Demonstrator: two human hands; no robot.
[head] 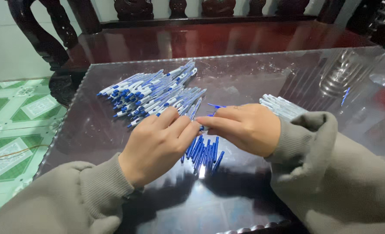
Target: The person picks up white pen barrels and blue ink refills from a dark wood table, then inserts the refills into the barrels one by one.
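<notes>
Hands: left hand [157,145] and right hand [244,128] meet fingertip to fingertip at mid-bench, fingers curled in, pinching one small pen part [202,128] between them; mostly hidden, can't tell its shape.
Part axis: can't tell, too covered.
Blue refills [203,151]: loose bunch on the bench just below the fingertips, long axes running near-to-far, slightly fanned, tips toward the person.
Finished pens [151,93]: big white-and-blue pile, far left of the hands, long axes lying diagonal, blue ends mostly toward the lower left.
White barrels [281,106]: small stack right behind the right hand, axes diagonal, partly hidden by the sleeve [313,143].
Bench [253,73]: dark, glossy, clear cover sheet on top.
Glass [342,71]: far right, well apart.
</notes>
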